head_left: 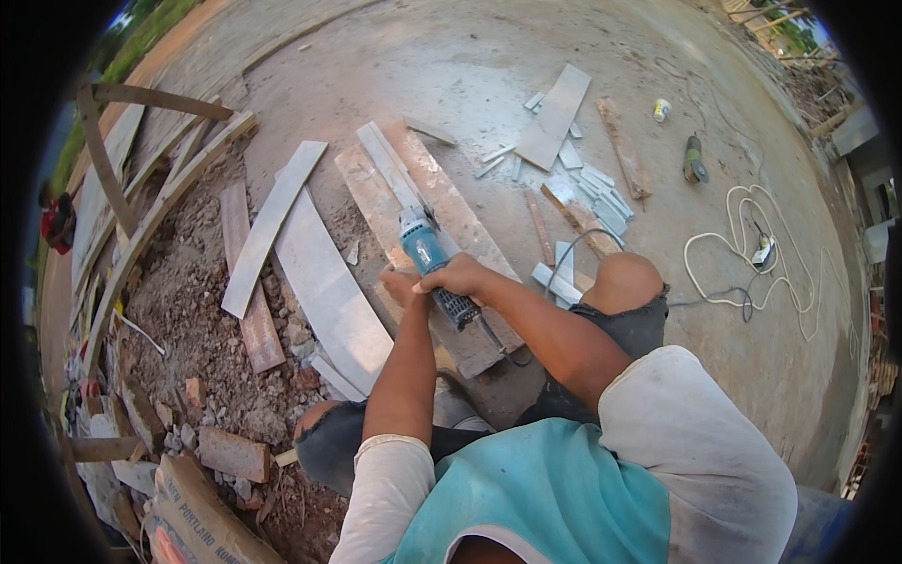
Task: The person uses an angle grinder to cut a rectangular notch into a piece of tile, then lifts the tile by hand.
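A teal angle grinder points away from me, its metal head at a pale tile strip. My right hand is wrapped over the grinder's body from the right. At its left side, my left hand is closed against the tool; the exact hold is partly hidden. Beneath the strip lie wide, dust-covered boards, between my bent knees. The grinder's disc is hard to make out behind its head. A dark cord leaves the rear of the tool.
Long tile pieces lie left on rubble. Cut strips and a larger tile lie right. Further right are a second grinder, a small can and a looped white cord. A paper sack stands lower left.
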